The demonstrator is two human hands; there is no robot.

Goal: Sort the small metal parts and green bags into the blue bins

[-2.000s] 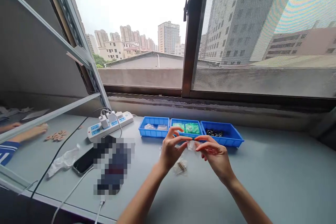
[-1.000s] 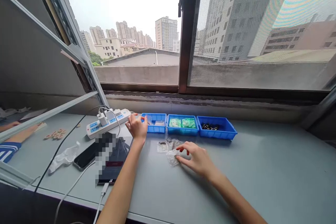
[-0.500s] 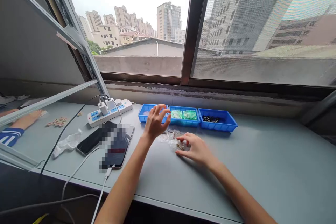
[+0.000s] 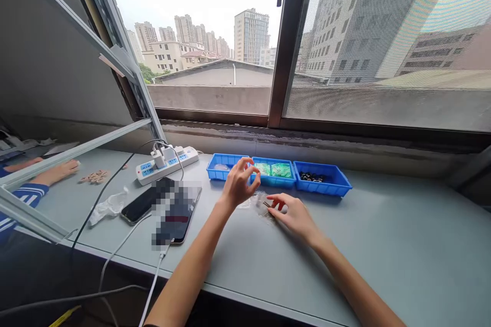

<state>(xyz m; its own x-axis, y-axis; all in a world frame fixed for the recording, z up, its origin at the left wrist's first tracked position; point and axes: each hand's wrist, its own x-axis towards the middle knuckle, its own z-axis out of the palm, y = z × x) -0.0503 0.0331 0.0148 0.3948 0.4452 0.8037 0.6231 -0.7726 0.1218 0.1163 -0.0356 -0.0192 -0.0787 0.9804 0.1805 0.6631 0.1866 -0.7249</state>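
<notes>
My right hand [image 4: 292,214] is low over the table, thumb and fingertips closed on a small thin metal piece [image 4: 267,204]. Beneath those fingertips lies a crumpled clear plastic bag [image 4: 259,200]. My left hand [image 4: 240,184] is raised to the left of it, fingers curved and a gap between thumb and index finger; nothing shows in it. Behind the left hand are a blue bin [image 4: 214,173] with clear plastic inside, and a middle blue bin [image 4: 274,182] with green-and-white packets [image 4: 281,170]. The right blue bin [image 4: 330,187] has small black parts [image 4: 311,177].
Left of my arm lie two phones, a dark one [image 4: 140,204] and a larger blurred one [image 4: 178,219], with cables. A power strip [image 4: 169,164] stands behind them. Beyond a metal frame [image 4: 95,143], another person's hand [image 4: 57,171] is near small wooden pieces [image 4: 94,177].
My left hand has shifted slightly right and down, nearer the right hand. The right fingertips have drawn together on the thin metal piece over the bag. The view has shifted slightly.
</notes>
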